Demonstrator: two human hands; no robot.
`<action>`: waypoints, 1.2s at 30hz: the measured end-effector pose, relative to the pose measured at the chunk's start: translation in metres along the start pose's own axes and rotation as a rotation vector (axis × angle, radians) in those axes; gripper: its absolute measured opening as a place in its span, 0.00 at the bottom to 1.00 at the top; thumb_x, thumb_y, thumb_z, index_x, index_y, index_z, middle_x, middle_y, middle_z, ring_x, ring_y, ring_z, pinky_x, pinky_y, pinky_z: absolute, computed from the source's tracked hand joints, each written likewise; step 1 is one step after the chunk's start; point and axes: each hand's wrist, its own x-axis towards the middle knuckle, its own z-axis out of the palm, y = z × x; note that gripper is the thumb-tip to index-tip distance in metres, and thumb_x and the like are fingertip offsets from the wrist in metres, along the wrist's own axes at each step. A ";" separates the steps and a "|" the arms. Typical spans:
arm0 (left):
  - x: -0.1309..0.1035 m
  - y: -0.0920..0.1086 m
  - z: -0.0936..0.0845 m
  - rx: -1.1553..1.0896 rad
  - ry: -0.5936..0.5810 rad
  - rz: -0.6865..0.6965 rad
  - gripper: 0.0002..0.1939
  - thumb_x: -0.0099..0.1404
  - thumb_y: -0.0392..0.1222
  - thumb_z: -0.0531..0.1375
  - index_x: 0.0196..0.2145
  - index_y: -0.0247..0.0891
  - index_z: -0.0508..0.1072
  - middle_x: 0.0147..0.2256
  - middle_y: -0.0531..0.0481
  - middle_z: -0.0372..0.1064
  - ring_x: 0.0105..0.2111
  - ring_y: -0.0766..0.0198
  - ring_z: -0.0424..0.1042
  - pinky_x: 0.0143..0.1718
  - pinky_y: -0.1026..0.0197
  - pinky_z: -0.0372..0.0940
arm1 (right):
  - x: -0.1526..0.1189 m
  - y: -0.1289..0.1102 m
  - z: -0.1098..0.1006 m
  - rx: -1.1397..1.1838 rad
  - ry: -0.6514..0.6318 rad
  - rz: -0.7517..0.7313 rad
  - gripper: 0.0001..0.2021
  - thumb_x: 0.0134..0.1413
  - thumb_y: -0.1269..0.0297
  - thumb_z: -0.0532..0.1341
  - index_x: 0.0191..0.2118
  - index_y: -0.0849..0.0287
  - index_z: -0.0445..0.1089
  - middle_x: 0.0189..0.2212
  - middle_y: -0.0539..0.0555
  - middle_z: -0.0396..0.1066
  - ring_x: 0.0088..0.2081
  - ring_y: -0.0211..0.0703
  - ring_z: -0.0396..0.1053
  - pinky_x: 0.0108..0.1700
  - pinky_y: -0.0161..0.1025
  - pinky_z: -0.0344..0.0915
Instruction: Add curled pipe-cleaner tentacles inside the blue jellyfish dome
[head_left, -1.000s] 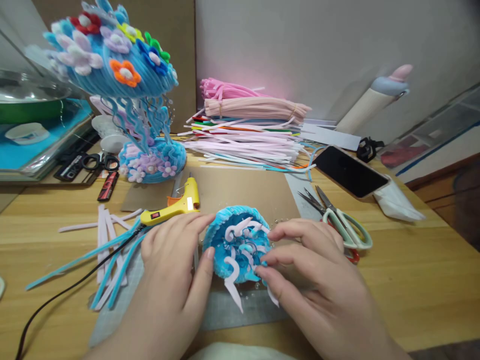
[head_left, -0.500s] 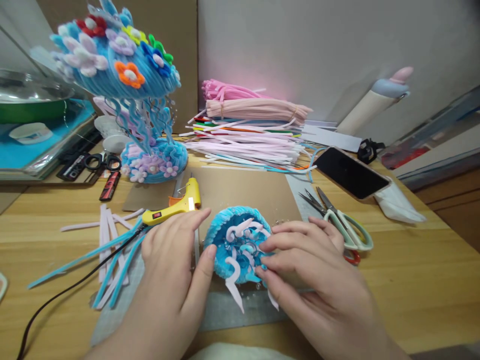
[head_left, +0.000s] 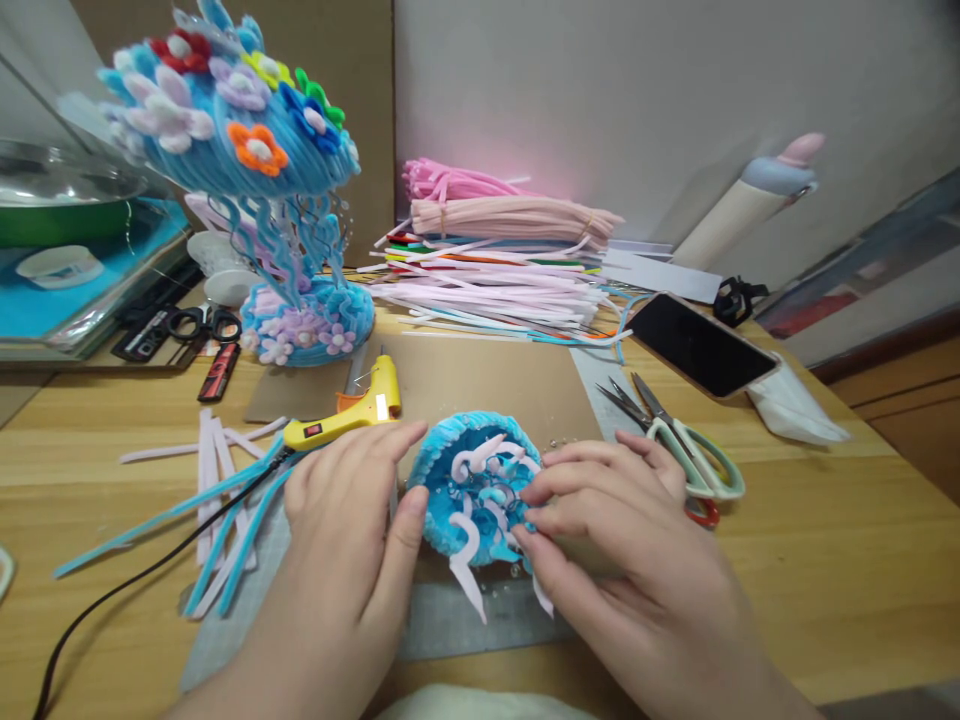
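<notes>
A small blue pipe-cleaner jellyfish [head_left: 439, 460] lies tipped on the cardboard, its hollow underside facing me. Curled white and blue pipe-cleaner strands [head_left: 466, 545] and clear beads come out of the hollow. My left hand [head_left: 349, 520] is at its left rim with the fingers stretched and the thumb apart, resting against or just beside it. At the right rim, the thumb and fingertips of my right hand [head_left: 615, 530] are pinched together on the strands; the exact strand between them is mostly hidden.
A yellow glue gun [head_left: 345, 415] with a black cord lies behind my left hand, near cut pipe-cleaner strips [head_left: 217, 490]. Scissors [head_left: 690, 450] and a phone [head_left: 701, 345] are on the right. A large flowered jellyfish [head_left: 247, 130] and pipe-cleaner bundles [head_left: 510, 220] stand at the back.
The fingertips of my right hand have shifted slightly at the jellyfish's right rim, and the blue tip seen at my thumb is now hidden. My left hand stays nearly still.
</notes>
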 end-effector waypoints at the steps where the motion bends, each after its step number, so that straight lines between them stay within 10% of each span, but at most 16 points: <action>1: 0.000 0.000 0.000 -0.005 -0.003 0.006 0.17 0.73 0.38 0.48 0.58 0.44 0.59 0.54 0.46 0.64 0.57 0.54 0.59 0.55 0.49 0.50 | 0.000 0.000 0.000 -0.002 -0.001 0.002 0.09 0.53 0.73 0.63 0.26 0.53 0.68 0.30 0.43 0.76 0.40 0.42 0.71 0.57 0.51 0.47; 11: 0.006 0.001 -0.014 0.070 -0.062 -0.017 0.00 0.63 0.39 0.56 0.34 0.43 0.66 0.43 0.46 0.66 0.47 0.48 0.64 0.46 0.44 0.55 | 0.001 -0.002 0.000 -0.002 0.010 0.015 0.09 0.53 0.73 0.63 0.26 0.53 0.69 0.30 0.45 0.76 0.39 0.44 0.72 0.56 0.53 0.47; 36: 0.005 -0.004 -0.021 0.052 -0.118 -0.019 0.08 0.60 0.32 0.50 0.31 0.43 0.63 0.35 0.50 0.66 0.40 0.52 0.65 0.43 0.46 0.55 | 0.000 -0.001 -0.001 -0.018 -0.019 0.020 0.09 0.55 0.72 0.62 0.26 0.52 0.67 0.30 0.46 0.75 0.39 0.45 0.73 0.57 0.54 0.48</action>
